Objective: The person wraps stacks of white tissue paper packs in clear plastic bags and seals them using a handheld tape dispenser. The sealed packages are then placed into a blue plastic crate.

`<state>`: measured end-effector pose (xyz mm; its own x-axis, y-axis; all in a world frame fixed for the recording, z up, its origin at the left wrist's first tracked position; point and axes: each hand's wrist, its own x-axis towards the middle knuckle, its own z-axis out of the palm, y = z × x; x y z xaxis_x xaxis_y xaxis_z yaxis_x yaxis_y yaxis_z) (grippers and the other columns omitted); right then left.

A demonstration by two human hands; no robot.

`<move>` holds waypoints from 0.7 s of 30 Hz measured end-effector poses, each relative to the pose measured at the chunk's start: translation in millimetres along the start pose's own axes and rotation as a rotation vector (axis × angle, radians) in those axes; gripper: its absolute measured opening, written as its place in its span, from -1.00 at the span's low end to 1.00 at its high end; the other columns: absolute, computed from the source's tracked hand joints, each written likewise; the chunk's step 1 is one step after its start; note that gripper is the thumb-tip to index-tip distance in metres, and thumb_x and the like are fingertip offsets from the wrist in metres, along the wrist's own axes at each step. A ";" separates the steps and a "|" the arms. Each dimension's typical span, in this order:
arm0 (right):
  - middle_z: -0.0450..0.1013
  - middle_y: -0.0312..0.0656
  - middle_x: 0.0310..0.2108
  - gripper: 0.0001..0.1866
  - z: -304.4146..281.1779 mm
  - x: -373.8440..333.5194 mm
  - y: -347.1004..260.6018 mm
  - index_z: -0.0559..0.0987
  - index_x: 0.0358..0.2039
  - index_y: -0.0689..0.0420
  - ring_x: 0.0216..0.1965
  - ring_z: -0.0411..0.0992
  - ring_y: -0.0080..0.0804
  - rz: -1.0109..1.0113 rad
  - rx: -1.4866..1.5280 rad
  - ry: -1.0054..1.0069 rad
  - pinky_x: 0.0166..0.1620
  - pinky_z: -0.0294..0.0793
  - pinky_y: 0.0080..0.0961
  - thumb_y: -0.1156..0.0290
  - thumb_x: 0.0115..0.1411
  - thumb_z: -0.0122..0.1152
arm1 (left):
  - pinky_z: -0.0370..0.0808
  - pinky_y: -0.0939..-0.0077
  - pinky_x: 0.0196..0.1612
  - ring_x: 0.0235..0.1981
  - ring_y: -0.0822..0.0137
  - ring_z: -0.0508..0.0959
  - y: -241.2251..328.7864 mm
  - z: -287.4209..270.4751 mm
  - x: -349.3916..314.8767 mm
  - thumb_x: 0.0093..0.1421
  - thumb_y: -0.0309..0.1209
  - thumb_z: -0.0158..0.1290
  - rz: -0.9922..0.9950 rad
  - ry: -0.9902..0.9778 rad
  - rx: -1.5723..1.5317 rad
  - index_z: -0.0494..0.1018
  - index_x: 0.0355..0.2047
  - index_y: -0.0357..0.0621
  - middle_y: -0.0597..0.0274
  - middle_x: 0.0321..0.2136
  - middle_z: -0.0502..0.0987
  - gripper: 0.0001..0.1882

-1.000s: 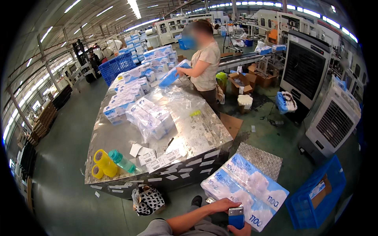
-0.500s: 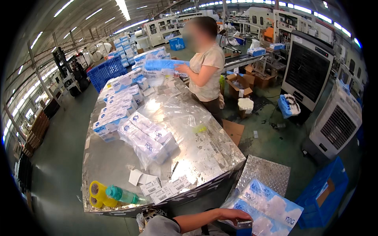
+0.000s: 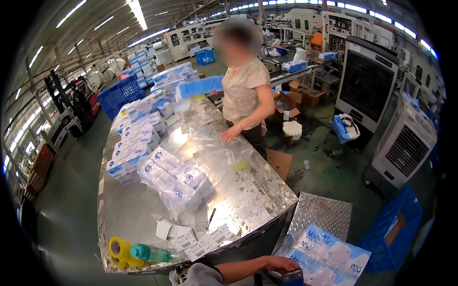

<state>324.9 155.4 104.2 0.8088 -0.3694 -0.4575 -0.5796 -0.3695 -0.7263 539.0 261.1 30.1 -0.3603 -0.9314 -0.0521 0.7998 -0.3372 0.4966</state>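
My left hand [image 3: 282, 264] reaches across from the lower edge, fingers curled down on the near end of a clear plastic bag. The bag holds blue-and-white tissue packs [image 3: 324, 260] and lies at the lower right. Right beside my fingertips is a blue device with a metal top [image 3: 292, 277], cut off by the lower edge. My right hand does not show. On the metal table [image 3: 257, 200] ahead, another clear bag of tissue packs [image 3: 176, 183] lies near printed label sheets [image 3: 198, 248] and a black pen [image 3: 211, 218].
A teal bottle [image 3: 150, 253] and yellow tape rolls [image 3: 121, 250] stand at the table's near left corner. Tissue packs [image 3: 131, 148] line its left side. A co-worker [image 3: 245, 90] stands at the right side. A blue crate [image 3: 393, 233] and air coolers [image 3: 405, 140] are farther right.
The view has shifted slightly. The co-worker has turned toward the table and lowered one hand to the plastic film. My left hand stays at the bag's end beside the blue device.
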 end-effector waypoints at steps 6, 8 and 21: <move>0.53 -0.26 -0.52 -0.68 5.5 2.5 -4.1 0.60 -0.36 0.21 -0.51 0.44 -0.52 0.032 0.274 -0.107 -0.38 0.45 -0.49 0.31 -0.09 0.45 | 0.47 0.68 -0.27 -0.39 0.62 0.55 12.9 -18.8 -1.1 0.15 -0.40 0.16 -0.029 -0.130 0.150 0.51 -0.21 -0.18 0.46 -0.39 0.59 -0.79; 0.52 -0.29 -0.53 -0.71 6.5 1.7 -8.2 0.61 -0.37 0.20 -0.53 0.42 -0.55 0.037 0.305 -0.105 -0.40 0.44 -0.50 0.32 -0.08 0.44 | 0.45 0.68 -0.33 -0.41 0.63 0.54 21.0 -12.6 -2.3 0.12 -0.43 0.17 -0.056 -0.112 0.189 0.52 -0.23 -0.17 0.46 -0.41 0.58 -0.80; 0.52 -0.27 -0.55 -0.67 -0.1 7.5 -40.0 0.62 -0.35 0.22 -0.54 0.42 -0.53 0.109 0.266 -0.157 -0.41 0.42 -0.48 0.26 -0.05 0.43 | 0.33 0.68 -0.55 -0.59 0.67 0.38 21.5 -31.1 -17.4 0.08 -0.43 0.09 -0.230 0.161 0.647 0.56 -0.43 0.00 0.58 -0.60 0.47 -0.94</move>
<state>354.2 167.3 129.9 0.7608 -0.2510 -0.5985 -0.6342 -0.0917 -0.7677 577.4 265.8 14.7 -0.3705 -0.8719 -0.3202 0.2477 -0.4250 0.8707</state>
